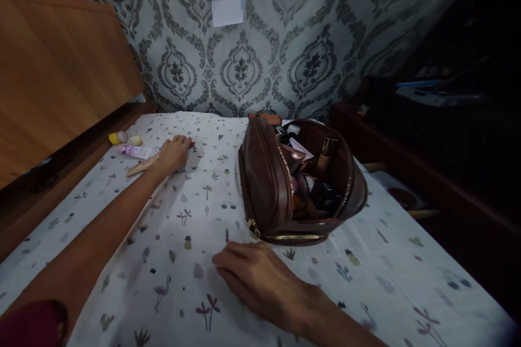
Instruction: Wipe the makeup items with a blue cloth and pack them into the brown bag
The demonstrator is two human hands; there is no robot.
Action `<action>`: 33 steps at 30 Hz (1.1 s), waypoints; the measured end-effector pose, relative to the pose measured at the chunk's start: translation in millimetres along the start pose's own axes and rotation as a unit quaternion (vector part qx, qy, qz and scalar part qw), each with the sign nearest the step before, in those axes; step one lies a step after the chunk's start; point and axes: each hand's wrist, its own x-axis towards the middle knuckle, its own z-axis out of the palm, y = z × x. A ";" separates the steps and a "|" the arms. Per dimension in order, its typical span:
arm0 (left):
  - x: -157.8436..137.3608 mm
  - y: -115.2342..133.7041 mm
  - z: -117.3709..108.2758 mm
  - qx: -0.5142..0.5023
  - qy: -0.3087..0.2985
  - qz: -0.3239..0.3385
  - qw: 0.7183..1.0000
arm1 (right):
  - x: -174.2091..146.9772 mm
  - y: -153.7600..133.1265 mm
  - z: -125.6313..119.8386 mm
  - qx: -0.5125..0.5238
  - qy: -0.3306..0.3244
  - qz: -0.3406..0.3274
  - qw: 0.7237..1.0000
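My left hand reaches far over the patterned cloth, its fingers curled down. A small dark reddish thing shows at its fingertips, too little of it to name. Close by lie a white and purple tube and a beige tube, the latter partly behind my wrist. My right hand lies palm down on the cloth, fingers loosely extended, holding nothing visible. Just beyond it stands a brown makeup bag, unzipped, with several cosmetics inside, among them a gold-capped bottle.
At the left, a yellow-ended container and a small pale yellow item sit near a wooden cabinet. An orange-brown object is behind the bag. Patterned wallpaper rises at the back; the right side is dark.
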 end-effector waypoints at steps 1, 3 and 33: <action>10.7 -7.4 3.2 0.001 -0.005 -0.006 1.000 | 8.6 1.3 1.9 0.020 -0.002 0.002 1.000; 26.8 -17.3 10.9 0.004 -0.020 -0.013 1.000 | 23.0 5.1 8.5 0.067 0.012 0.008 0.998; -155.3 34.1 17.8 -0.243 0.100 0.215 0.940 | 61.7 36.1 57.1 0.176 0.269 0.218 0.921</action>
